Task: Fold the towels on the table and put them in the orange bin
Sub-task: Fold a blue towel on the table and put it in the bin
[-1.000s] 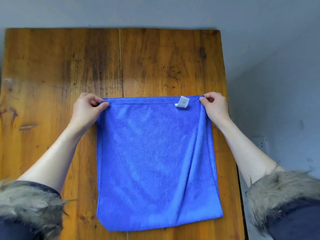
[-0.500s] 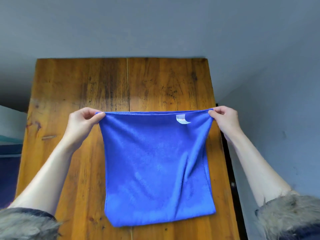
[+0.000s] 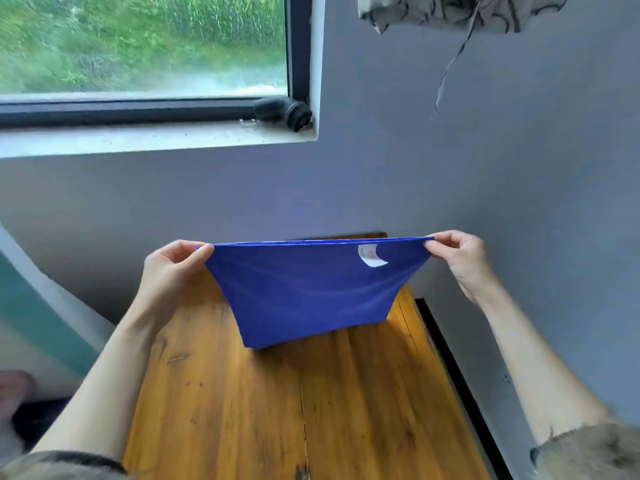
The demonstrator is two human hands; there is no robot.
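A blue towel [image 3: 304, 292] with a white label near its top right hangs stretched in the air above the wooden table [image 3: 311, 410]. My left hand [image 3: 173, 268] pinches its top left corner. My right hand [image 3: 457, 258] pinches its top right corner. The top edge is pulled taut between both hands, and the lower edge hangs just above or at the table's far part. No orange bin is in view.
A grey wall stands behind the table, with a window [image 3: 142, 46] at the upper left and a dark round object [image 3: 284, 114] on its sill. Patterned cloth [image 3: 457, 10] hangs at the top right. A dark gap runs along the table's right edge.
Both hands have lifted the towel off the table and raised it, still holding its top corners. The view has tilted up, so wall and window now show.
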